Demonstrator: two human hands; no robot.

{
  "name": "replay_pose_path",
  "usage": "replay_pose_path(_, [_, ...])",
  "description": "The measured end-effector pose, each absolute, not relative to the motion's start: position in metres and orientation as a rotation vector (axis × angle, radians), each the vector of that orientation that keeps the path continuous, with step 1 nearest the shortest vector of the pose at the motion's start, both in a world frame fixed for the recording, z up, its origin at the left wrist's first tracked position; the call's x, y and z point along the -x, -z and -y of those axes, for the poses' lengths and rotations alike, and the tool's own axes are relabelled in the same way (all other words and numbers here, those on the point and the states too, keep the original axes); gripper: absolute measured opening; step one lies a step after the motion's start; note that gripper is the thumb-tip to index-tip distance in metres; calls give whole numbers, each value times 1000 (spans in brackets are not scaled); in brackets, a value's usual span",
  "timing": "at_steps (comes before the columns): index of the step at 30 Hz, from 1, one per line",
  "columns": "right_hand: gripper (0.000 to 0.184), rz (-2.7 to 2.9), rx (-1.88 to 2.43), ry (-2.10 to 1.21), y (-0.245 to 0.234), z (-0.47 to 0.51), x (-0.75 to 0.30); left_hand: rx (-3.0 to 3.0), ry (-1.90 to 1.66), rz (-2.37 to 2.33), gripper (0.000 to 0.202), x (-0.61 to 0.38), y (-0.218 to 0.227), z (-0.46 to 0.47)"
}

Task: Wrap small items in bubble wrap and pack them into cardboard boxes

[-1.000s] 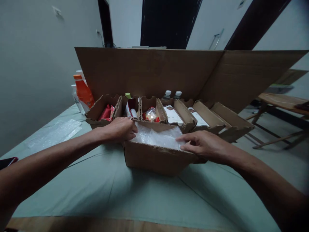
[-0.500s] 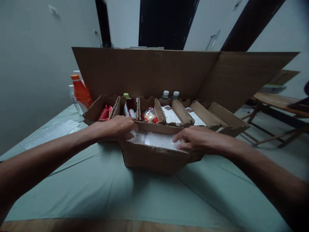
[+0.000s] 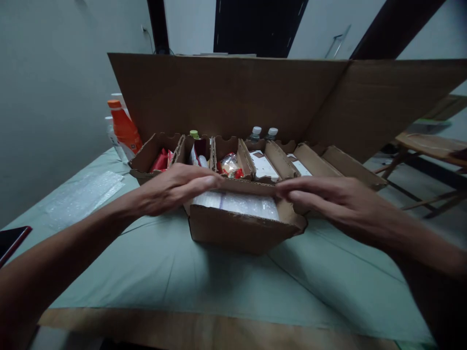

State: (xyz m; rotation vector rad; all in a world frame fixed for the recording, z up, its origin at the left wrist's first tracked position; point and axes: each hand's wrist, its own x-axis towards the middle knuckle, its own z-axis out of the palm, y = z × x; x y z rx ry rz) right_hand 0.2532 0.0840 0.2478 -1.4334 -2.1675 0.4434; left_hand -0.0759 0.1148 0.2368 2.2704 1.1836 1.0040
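Note:
An open cardboard box [image 3: 233, 231] stands in front of me on the green cloth. Inside it lies a white item in bubble wrap [image 3: 244, 204]. My left hand [image 3: 171, 190] is stretched over the box's left end, fingers straight and holding nothing. At the right end, my right hand [image 3: 324, 197] also has its fingers extended and nothing in its grasp. Whether the fingertips touch the box edge, I cannot tell. Behind the box runs a row of narrow cardboard bins, holding red packets [image 3: 160, 160], a clear-and-red food packet [image 3: 229, 165] and white boxes [image 3: 263, 165].
A large cardboard panel [image 3: 226, 95] rises behind the bins. An orange bottle [image 3: 124, 126] stands at the left. Flat bubble wrap [image 3: 85, 197] and a phone-like dark object [image 3: 12, 243] lie on the left side. A wooden chair [image 3: 430, 146] is beyond the table.
Both hands have come up out of the front box and moved apart, leaving the bubble-wrapped item inside. My view has tilted down slightly, bringing the dark object at left into sight.

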Motion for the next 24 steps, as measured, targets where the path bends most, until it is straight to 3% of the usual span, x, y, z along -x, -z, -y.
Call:
replay_pose_path(3, [35, 1655, 1640, -213, -226, -44, -285, -2136, -1246, -1305, 28, 117, -212, -78])
replay_pose_path(5, [36, 1526, 1709, -277, -196, -29, -294, -2011, -1263, -1435, 26, 130, -182, -64])
replay_pose_path(10, [59, 1613, 1613, -596, -127, -42, -270, -1833, -1073, -1289, 68, 101, -111, -78])
replay_pose_path(12, [57, 1662, 1546, -670, -115, -52, -254, -1748, -1064, -1162, 74, 77, -96, -91])
replay_pose_path(17, [44, 1645, 1531, -592, -110, -28, -225, -1674, -1147, -1159, 65, 58, -80, -66])
replay_pose_path(21, [56, 1698, 1393, -449, -119, 18, -184, -1686, -1155, -1388, 47, 112, -79, 4])
replay_pose_path(24, [62, 1745, 1271, -484, -139, 16, -154, -1643, -1185, -1576, 48, 147, -105, 18])
